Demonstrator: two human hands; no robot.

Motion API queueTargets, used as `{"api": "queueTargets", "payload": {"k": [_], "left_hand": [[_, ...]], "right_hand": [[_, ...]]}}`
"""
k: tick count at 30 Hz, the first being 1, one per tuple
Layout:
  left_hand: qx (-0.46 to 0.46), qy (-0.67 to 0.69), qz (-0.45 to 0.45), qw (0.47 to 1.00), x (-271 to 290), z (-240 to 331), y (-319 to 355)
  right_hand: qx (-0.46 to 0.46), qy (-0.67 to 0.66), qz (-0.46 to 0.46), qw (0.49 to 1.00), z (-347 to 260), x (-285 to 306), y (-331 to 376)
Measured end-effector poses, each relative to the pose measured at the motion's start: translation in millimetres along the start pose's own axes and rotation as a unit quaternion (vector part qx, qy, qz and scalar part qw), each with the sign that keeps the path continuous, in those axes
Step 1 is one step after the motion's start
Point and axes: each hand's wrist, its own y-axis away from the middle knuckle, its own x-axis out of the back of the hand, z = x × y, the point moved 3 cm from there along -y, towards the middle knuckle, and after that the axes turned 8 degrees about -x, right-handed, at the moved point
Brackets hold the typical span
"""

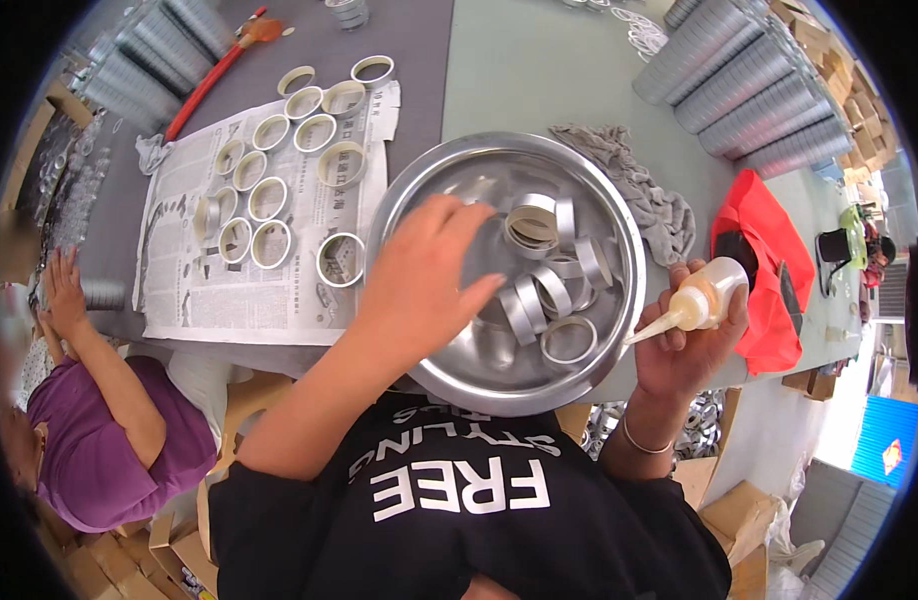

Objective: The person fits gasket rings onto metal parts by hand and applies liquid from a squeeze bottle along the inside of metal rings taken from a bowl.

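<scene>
My left hand (426,275) hovers over the left part of a round metal basin (459,372), fingers apart and nothing in them. Several silver metal rings (569,340) lie loosely heaped in the basin's right half, some upright, some tipped. At the basin's right rim, my right hand (684,340) grips a squeeze bottle (717,290) holding pale amber liquid. The bottle is tilted, its narrow nozzle pointing left and down toward the rim. On a newspaper sheet (179,290) to the left stand several more rings (340,260), spaced out.
Stacks of silver rings (749,90) stand at the back right and far left. A grey rag (639,190) lies by the basin, a red bag (764,270) right of my right hand. A red-handled tool (214,80) lies behind the newspaper. A co-worker in purple (109,440) sits at left.
</scene>
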Motion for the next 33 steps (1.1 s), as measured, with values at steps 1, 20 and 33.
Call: {"api": "queueTargets", "payload": {"k": [1,20,33], "left_hand": [[-0.021,0.002,0.001,1.000,-12.1,0.6,-10.2],[0.092,0.071,-0.134,0.984,-63.6,-30.8,-30.3],[0.076,-0.022,-0.181,0.980,-64.8,-5.5,-24.4]], "right_hand": [[0.002,-0.001,0.003,1.000,-0.5,-2.5,1.2],[0.026,-0.007,0.043,0.999,9.2,4.9,4.2],[0.049,0.022,0.049,0.997,8.0,0.8,13.0]]}}
